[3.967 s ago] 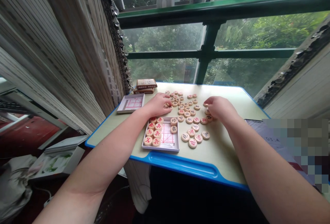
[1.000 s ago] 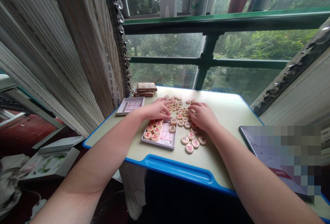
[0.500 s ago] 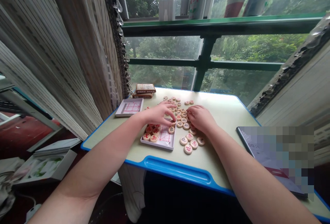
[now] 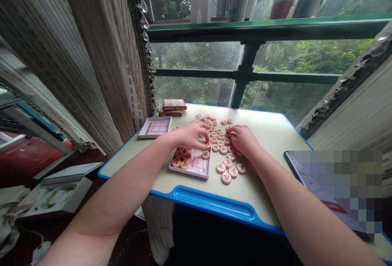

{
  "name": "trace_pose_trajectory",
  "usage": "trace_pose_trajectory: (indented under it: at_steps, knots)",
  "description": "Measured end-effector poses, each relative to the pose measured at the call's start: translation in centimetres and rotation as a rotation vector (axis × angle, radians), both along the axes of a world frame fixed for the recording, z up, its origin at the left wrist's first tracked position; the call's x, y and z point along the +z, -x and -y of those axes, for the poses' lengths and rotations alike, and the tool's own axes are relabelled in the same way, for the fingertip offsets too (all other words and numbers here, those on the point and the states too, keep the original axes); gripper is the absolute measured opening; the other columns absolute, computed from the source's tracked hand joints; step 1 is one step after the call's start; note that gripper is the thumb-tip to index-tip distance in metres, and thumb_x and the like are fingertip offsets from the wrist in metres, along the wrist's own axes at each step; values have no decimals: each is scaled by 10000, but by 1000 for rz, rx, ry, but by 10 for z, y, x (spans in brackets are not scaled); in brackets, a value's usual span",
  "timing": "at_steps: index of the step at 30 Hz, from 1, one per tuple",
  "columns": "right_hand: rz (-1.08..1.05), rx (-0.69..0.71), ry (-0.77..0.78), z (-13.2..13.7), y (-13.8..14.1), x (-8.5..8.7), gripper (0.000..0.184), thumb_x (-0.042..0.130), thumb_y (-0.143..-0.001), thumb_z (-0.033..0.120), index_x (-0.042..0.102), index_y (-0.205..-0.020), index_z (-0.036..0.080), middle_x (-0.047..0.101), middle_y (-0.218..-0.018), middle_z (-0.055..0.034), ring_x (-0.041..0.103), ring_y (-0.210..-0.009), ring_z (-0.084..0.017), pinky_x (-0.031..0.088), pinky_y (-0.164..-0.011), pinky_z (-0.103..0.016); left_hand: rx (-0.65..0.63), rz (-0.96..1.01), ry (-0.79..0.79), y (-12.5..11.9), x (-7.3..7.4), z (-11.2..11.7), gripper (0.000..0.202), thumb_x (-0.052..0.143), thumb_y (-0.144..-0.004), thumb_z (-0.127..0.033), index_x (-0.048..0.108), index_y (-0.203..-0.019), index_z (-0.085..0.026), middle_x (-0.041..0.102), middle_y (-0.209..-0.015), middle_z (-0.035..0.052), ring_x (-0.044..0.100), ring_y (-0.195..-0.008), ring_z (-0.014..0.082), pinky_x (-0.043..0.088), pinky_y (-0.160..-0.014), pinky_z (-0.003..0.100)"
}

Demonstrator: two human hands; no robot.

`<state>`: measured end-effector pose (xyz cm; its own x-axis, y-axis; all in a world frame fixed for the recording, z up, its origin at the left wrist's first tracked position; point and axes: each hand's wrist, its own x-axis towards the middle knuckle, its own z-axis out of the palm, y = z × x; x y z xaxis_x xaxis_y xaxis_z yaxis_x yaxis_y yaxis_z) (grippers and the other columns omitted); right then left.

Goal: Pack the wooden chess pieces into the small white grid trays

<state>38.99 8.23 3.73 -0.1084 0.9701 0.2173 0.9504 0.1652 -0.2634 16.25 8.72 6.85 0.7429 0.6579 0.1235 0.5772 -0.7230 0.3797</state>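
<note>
Right, the hands are staying low over the counter [image 4: 272, 131], apart from each other, with loose pieces [image 4: 223, 150] lying between them. The left hand [image 4: 193, 135] is arching over the far right corner of the box [image 4: 199, 162], thumb and finger touching a piece there; whether they are pinching it, the view isn't showing. The right hand [image 4: 244, 140] is resting palm down on the right flank of the pile, fingers bent among the pieces; whether it is clasping one is hidden.

Now the edges: the box is sitting left of the pile, near the blue rim [image 4: 212, 207], and a narrow strip of counter is separating its right wall from the closest loose pieces. Wider room is lying between the right hand and the tablet [image 4: 309, 182], stretching to the far right corner. Over on the left, the lid [image 4: 159, 127] and two stacked cartons [image 4: 174, 105] are crowding the edge.

And the pieces are lying flat, round, characters up and turning various ways. The box is facing upward, its near wall running roughly along the counter's front edge; its long axis is hard to judge under the left hand.
</note>
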Motion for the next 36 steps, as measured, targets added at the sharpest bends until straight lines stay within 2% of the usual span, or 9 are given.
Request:
trace_pose_trajectory:
  at_steps: [3,8,12,16,20,24,26,30,36]
  knots:
    - [40,-18,2,3,1,3,349,421,-848,180,717,-1031,213,681,-1107,-46,524,-1028,-225,396,-901,-308,-4,2,-16,0,-1,-2,152,704,-714,-349,721,-795,-222,553,-1283,79,417,-1259,264,348,-1057,393]
    - [152,-94,0,10,2,11,297,473,-841,346,730,-947,241,714,-968,-71,553,-876,-258,419,-772,-355,-13,14,-34,0,-5,-4,150,704,-713,-362,714,-772,-224,562,-1268,67,424,-1254,255,345,-1061,384]
    - [160,-159,27,11,3,14,271,499,-818,339,733,-914,242,720,-832,-75,562,-870,-265,420,-698,-334,4,25,-17,-1,-2,-1,244,694,-709,-432,707,-826,-218,569,-1264,74,451,-1234,253,365,-1041,374]
    - [122,-137,3,10,2,15,243,526,-799,317,725,-914,236,715,-838,-68,568,-904,-269,433,-706,-328,150,109,47,-1,-1,-4,385,564,-790,-520,673,-957,-191,657,-1107,70,585,-1048,222,453,-931,349]
    - [-3,50,-128,19,8,26,200,549,-809,296,704,-912,222,701,-943,-54,589,-875,-215,445,-736,-302,362,133,-34,1,-8,-13,302,533,-811,-406,685,-929,-174,689,-1017,70,624,-944,213,486,-852,323]
    - [-210,440,-85,45,29,42,184,582,-808,250,673,-962,209,685,-872,-25,600,-744,-135,442,-677,-230,393,120,-49,4,-12,-18,291,516,-808,-375,697,-912,-173,700,-968,62,634,-903,210,500,-811,313]
    - [-127,543,-29,58,40,47,128,613,-774,213,684,-880,203,669,-780,-15,576,-677,-127,423,-635,-224,389,127,-56,3,-11,-18,285,518,-803,-365,700,-903,-169,702,-964,63,635,-898,211,501,-813,315]
    - [65,650,51,74,52,50,94,626,-725,159,692,-775,205,667,-783,-25,566,-704,-143,411,-640,-235,381,142,-69,2,-9,-15,257,525,-801,-343,703,-892,-181,709,-961,48,637,-891,196,502,-806,293]
    - [170,651,94,79,57,52,121,593,-717,122,670,-675,206,684,-801,-32,578,-737,-158,426,-677,-251,281,124,-133,2,-7,-12,226,536,-798,-306,703,-893,-187,713,-947,40,636,-890,191,495,-810,287]
